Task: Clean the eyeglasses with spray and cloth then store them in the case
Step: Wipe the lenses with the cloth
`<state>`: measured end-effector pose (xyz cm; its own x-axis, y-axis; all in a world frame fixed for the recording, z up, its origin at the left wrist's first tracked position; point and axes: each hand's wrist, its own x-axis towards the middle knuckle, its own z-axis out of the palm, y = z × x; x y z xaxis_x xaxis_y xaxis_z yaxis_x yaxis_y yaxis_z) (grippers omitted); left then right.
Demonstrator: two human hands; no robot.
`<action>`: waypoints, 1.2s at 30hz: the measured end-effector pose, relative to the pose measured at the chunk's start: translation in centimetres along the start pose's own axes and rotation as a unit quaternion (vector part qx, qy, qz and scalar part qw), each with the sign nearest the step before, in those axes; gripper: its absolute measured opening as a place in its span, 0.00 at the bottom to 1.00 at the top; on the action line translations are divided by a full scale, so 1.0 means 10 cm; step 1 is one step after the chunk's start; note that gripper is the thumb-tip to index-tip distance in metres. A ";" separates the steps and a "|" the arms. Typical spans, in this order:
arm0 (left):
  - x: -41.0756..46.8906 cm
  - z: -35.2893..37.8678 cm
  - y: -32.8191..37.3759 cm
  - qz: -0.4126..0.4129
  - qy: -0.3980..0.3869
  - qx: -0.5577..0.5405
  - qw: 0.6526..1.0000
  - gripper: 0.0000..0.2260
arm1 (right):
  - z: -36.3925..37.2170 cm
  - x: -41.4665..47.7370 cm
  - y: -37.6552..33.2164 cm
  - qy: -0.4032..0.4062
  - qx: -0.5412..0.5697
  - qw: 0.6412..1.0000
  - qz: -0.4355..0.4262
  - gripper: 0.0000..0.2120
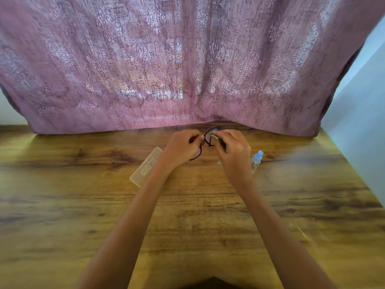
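Wood-grain table (62, 205) w/ sheen, clear plastic bottle (256, 161), patterned woven curtain (166, 59)

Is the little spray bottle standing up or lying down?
Lying down. The spray bottle rests on its side on the wooden table, cap pointing away, just beside the right hand.

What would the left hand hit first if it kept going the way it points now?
Probably the right hand: the left hand points across the eyeglasses both hold. Depth is unclear.
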<state>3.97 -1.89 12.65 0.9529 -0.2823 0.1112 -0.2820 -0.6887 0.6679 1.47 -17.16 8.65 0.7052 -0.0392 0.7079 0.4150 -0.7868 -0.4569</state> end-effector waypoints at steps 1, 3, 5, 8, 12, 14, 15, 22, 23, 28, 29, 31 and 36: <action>0.00 0.00 0.00 -0.002 0.004 -0.003 1.000 0.16 | 0.00 0.02 0.02 0.000 -0.003 1.000 0.008 0.10; 0.00 0.00 0.00 -0.005 0.004 -0.011 1.000 0.17 | 0.00 0.02 0.02 -0.002 -0.003 1.000 0.005 0.11; 0.00 0.00 0.00 -0.006 -0.003 -0.010 1.000 0.15 | 0.01 -0.01 0.00 -0.006 0.003 1.000 -0.022 0.09; 0.00 0.02 0.00 -0.008 -0.007 -0.007 1.000 0.11 | 0.06 -0.06 -0.02 -0.015 0.007 0.999 -0.046 0.08; -0.03 0.04 -0.01 -0.003 -0.010 -0.007 1.000 0.10 | 0.06 0.02 0.02 -0.003 -0.005 1.000 0.009 0.08; -0.02 0.05 -0.02 -0.004 -0.006 -0.002 1.000 0.10 | 0.05 0.05 0.04 -0.003 -0.013 1.000 0.025 0.08; -0.02 0.05 -0.02 -0.004 -0.003 -0.002 1.000 0.10 | 0.05 0.06 0.05 -0.005 -0.013 1.000 0.023 0.08; -0.02 0.06 -0.02 -0.008 -0.003 -0.007 1.000 0.10 | 0.07 -0.04 -0.02 -0.024 0.008 0.999 -0.038 0.08; -0.02 0.06 -0.02 -0.009 -0.005 -0.005 1.000 0.10 | 0.07 -0.02 -0.01 -0.021 0.009 0.999 -0.032 0.07; -0.03 0.06 -0.02 -0.010 -0.006 0.004 1.000 0.09 | 0.04 0.08 0.05 -0.006 -0.012 1.000 0.028 0.08; -0.02 0.06 -0.01 -0.010 -0.006 0.005 1.000 0.09 | 0.04 0.08 0.05 -0.006 -0.011 0.999 0.030 0.08; -0.01 0.05 0.00 -0.013 -0.007 0.007 1.000 0.09 | 0.04 0.05 0.02 -0.006 -0.005 1.000 0.020 0.08; 0.00 0.08 -0.02 -0.017 -0.005 0.008 1.000 0.09 | 0.09 -0.01 -0.01 -0.019 0.005 0.999 -0.028 0.08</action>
<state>3.96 -2.30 11.95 0.9610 -0.2644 0.0812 -0.2508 -0.7087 0.6594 1.88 -16.52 8.12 0.7018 0.0282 0.7119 0.4604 -0.7805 -0.4230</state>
